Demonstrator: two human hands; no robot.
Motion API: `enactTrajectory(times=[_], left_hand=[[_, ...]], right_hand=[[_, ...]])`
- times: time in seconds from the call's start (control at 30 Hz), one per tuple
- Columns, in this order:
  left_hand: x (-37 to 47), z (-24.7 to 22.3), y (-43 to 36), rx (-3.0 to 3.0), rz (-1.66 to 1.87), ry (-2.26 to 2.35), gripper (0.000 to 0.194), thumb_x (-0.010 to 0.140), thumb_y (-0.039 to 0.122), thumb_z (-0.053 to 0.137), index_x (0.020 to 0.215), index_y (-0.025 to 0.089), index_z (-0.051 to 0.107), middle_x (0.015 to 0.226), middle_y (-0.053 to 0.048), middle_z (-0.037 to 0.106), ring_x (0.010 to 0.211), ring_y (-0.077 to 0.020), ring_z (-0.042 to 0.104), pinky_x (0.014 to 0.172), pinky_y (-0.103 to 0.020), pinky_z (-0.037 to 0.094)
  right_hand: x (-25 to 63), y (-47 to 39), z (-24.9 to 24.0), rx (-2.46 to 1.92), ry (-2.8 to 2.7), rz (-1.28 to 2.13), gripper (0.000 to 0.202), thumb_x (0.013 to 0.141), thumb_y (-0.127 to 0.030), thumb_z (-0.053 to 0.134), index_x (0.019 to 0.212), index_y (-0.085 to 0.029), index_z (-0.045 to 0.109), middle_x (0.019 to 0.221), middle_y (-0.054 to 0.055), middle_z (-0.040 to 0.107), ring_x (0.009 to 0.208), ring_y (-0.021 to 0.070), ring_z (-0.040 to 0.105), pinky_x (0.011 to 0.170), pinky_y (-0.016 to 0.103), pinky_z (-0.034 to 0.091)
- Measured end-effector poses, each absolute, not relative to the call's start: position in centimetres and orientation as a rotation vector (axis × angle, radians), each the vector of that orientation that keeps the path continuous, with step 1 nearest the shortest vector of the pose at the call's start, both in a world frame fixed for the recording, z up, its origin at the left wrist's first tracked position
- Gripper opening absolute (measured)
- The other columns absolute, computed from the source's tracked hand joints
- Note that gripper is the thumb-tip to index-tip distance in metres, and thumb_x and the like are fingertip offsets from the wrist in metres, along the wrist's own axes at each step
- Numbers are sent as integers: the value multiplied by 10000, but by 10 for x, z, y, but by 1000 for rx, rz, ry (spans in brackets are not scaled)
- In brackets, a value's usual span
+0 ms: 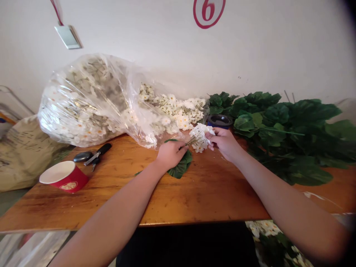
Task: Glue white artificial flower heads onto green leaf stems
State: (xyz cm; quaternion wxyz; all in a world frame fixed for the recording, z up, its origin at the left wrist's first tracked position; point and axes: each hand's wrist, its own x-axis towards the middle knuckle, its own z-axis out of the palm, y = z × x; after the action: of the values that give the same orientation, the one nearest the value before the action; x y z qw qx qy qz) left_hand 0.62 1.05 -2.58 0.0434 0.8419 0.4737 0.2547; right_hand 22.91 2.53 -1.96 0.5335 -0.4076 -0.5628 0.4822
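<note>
Over the middle of the wooden table [205, 196], my left hand [171, 152] is closed round the thin stems of a white artificial flower spray [200, 138]. Green leaves [181, 166] stick out below and behind that hand; whether they join the same stems I cannot tell. My right hand [222, 142] pinches the blossoms at the spray's right side between thumb and fingers. Just behind the right hand stands a dark blue round container [219, 121] with a black inside. The palm sides of both hands are hidden.
A clear plastic bag [83, 100] full of white flowers lies at the back left, with loose white flowers [180, 111] spilling from its mouth. Green leaf stems [278, 122] pile up at the right. A red paper cup [66, 177] and a black-handled tool [97, 154] sit at the left.
</note>
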Motion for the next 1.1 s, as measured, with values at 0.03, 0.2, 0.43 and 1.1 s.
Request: enactTrajectory(times=[0.03, 0.2, 0.43, 1.1], left_hand=[[6, -26, 11, 2576, 778, 1448, 388, 937, 418, 394, 701, 202, 614, 711, -29, 637, 696, -169, 568, 614, -276, 346], [6, -26, 11, 2582, 792, 1455, 391, 936, 424, 402, 698, 202, 618, 702, -28, 633, 678, -165, 556, 611, -276, 342], [6, -28, 11, 2572, 809, 1454, 394, 937, 424, 398, 689, 202, 608, 688, -27, 623, 664, -163, 553, 592, -273, 332], [6, -29, 13, 2557, 832, 1409, 379, 934, 415, 409, 700, 201, 617, 696, -25, 627, 665, -156, 558, 593, -277, 339]], right_hand=[[229, 26, -20, -968, -1343, 1156, 333, 697, -427, 783, 740, -175, 571, 599, -35, 459, 470, 81, 417, 411, 237, 358], [229, 26, -20, -969, -1340, 1170, 337, 691, -429, 785, 751, -175, 571, 602, -36, 460, 473, 78, 410, 404, 230, 347], [231, 24, -16, -941, -1307, 1183, 325, 687, -403, 796, 727, -174, 569, 583, -42, 439, 465, 75, 403, 406, 233, 339], [230, 26, -20, -980, -1318, 1162, 347, 683, -438, 791, 735, -176, 570, 596, -31, 475, 466, 81, 405, 417, 246, 342]])
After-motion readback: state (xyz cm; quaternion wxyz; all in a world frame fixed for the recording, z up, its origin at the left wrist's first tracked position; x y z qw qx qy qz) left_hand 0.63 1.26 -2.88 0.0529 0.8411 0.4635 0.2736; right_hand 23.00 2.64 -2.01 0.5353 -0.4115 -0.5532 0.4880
